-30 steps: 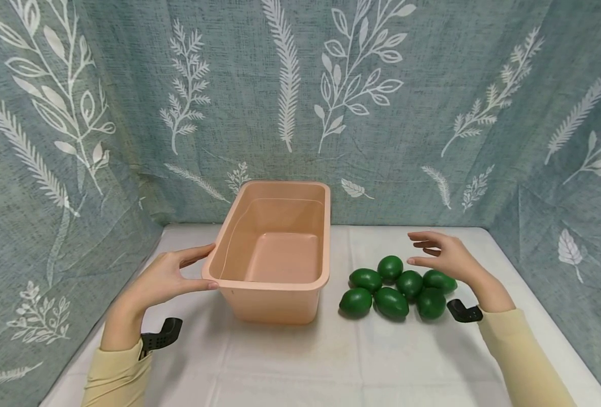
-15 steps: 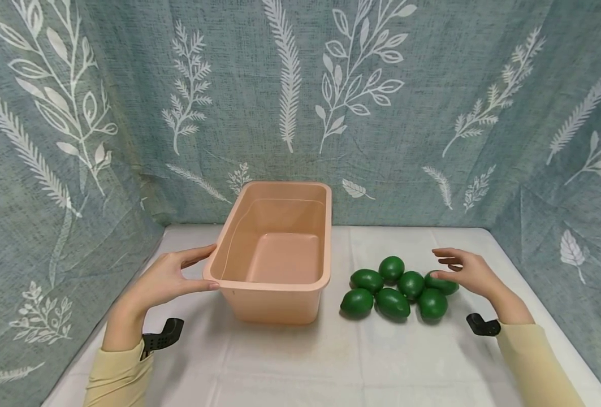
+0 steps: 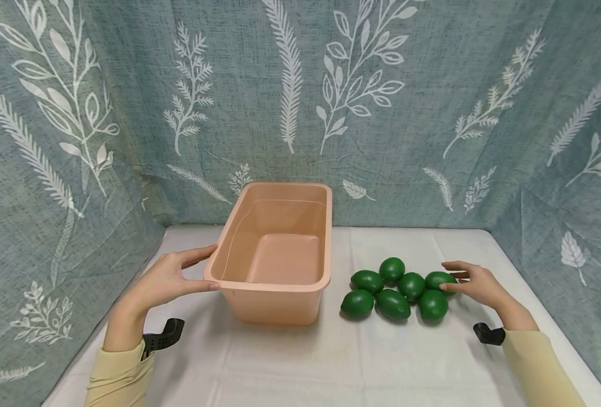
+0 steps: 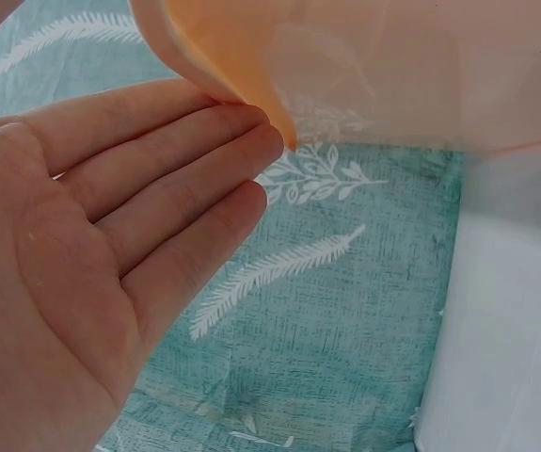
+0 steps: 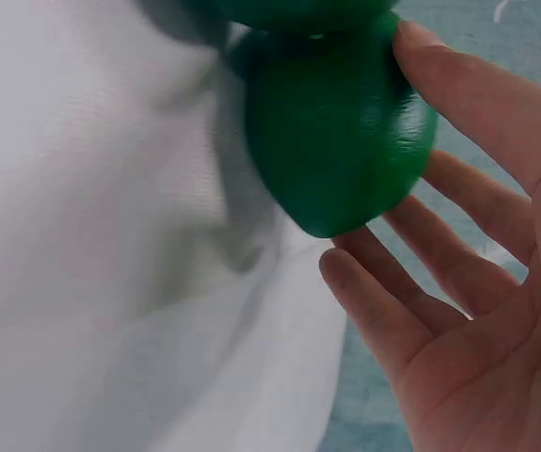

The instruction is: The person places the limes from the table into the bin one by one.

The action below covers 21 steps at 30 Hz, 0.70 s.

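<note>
My left hand rests at the near left corner of a peach plastic tub, fingers and thumb fairly straight along its rim. In the left wrist view, the fingertips lie right at the tub's edge. On the right, my right hand is spread around the rightmost green lime, thumb on the near side and fingers on the far side. The right wrist view has the thumb overlapping the fruit's edge, with the other fingers loosely extended behind it. That lime still sits against its neighbour.
Several more green limes lie clustered between the tub and my right hand. A white cloth covers the table. Blue-green patterned curtains stand close behind the tub and along both sides.
My right hand has moved right and lowered from above the limes to the rightmost one. My left hand keeps its place at the tub.
</note>
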{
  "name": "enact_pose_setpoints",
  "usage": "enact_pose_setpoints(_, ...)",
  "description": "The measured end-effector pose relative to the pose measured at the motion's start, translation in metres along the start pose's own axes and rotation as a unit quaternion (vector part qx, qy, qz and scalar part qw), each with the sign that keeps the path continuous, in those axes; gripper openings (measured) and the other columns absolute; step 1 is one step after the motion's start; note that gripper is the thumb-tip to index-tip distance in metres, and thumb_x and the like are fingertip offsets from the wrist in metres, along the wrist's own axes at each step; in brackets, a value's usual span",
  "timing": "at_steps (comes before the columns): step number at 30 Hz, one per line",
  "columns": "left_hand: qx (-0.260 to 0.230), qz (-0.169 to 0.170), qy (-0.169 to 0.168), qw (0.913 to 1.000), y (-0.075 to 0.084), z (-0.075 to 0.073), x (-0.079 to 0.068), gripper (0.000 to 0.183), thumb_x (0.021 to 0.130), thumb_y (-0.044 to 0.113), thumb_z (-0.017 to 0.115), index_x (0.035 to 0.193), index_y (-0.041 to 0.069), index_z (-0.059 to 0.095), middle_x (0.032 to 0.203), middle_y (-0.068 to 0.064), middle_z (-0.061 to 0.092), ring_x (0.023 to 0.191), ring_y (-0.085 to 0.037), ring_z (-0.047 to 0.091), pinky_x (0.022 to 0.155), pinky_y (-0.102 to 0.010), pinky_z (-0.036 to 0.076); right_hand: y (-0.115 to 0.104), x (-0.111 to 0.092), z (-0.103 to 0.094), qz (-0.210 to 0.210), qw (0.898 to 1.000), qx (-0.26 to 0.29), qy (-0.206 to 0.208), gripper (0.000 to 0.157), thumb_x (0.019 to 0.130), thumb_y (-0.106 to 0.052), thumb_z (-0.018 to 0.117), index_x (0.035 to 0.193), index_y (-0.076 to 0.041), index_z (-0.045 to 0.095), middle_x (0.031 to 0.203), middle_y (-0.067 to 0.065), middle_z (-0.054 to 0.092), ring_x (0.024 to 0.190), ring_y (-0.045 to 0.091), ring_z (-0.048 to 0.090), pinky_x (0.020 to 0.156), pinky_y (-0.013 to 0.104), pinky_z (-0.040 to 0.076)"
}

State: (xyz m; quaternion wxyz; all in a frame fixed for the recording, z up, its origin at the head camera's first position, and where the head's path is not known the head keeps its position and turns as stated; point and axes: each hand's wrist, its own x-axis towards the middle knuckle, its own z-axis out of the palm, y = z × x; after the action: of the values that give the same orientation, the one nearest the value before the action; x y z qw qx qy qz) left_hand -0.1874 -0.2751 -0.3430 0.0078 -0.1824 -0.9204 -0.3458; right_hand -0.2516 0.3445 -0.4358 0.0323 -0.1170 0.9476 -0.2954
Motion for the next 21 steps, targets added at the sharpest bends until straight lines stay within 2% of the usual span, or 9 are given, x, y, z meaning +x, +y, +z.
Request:
enact_pose_setpoints(9, -0.005, -0.006, -0.002, 1.0, 0.0004, 0.0002, 0.0004, 0.075, 0.078, 0.043, 0.076, 0.142, 0.015, 0.047, 0.141, -0.008, 0.05, 0.132, -0.037, 0.043, 0.101, -0.057, 0.041, 0.0056, 0.0009, 0.0036, 0.013, 0.999, 0.03, -0.021, 0.067, 0.085, -0.044, 0.068, 0.136, -0.003, 0.05, 0.134, 0.028, 0.05, 0.112, 0.045, 0.056, 0.084, 0.05, 0.054)
enact_pose_setpoints(21, -0.004, -0.003, 0.0, 1.0, 0.0, 0.0005, -0.0002, 0.075, 0.078, 0.042, 0.076, 0.141, 0.015, 0.047, 0.141, -0.008, 0.05, 0.132, -0.037, 0.043, 0.102, -0.057, 0.041, 0.0068, 0.0051, 0.004, 0.023, 0.999, 0.015, -0.03, 0.063, 0.086, -0.046, 0.067, 0.132, -0.004, 0.055, 0.131, 0.027, 0.052, 0.11, 0.044, 0.058, 0.085, 0.05, 0.053)
